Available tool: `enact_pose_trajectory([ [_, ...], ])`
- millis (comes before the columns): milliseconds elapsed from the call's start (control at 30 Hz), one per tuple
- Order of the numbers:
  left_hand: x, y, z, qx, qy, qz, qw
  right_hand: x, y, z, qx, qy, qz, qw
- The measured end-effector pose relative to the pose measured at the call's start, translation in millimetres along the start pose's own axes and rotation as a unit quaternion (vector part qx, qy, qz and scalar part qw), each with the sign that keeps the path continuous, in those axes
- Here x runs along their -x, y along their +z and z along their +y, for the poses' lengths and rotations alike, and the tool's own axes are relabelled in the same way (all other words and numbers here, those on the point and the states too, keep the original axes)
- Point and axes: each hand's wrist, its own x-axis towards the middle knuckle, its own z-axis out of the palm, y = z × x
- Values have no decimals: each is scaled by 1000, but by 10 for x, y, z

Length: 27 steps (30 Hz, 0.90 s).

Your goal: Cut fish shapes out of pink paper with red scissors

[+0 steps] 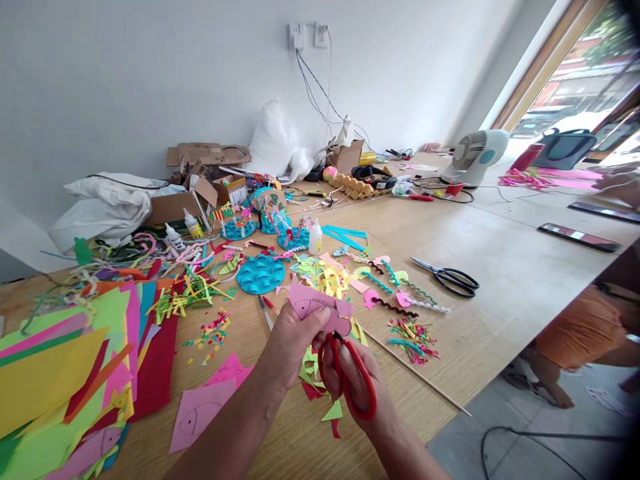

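Observation:
A piece of pink paper (313, 303) with a drawn fish outline is pinched in my left hand (295, 340). My right hand (363, 380) grips red-handled scissors (367, 390), fingers through the loops. Their blades meet the paper's lower right edge and are mostly hidden behind it. On the table below the left forearm lies another pink sheet (200, 413) with a fish drawn on it. Paper offcuts (333, 277) are scattered just beyond and beneath my hands. A round blue tray with hollows (261, 275) sits behind the left hand.
Stacked coloured paper (50, 373) covers the left side. Black-handled scissors (450, 279) and a thin wooden stick (420, 377) lie to the right. Glue bottles (315, 238), boxes (175, 207) and a white fan (475, 157) stand farther back. Another person's leg (555, 373) shows beyond the table's right edge.

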Motion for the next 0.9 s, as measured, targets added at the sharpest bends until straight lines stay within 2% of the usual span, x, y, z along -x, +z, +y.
enact_pose_trajectory([
  [200,14,33,30,16,-6,15,1000,-3,-4,14,-4,-29,-8,1000],
  [900,-13,-16,12,-11,-13,-1,1000,-1,-28,-22,50,-17,17,998],
])
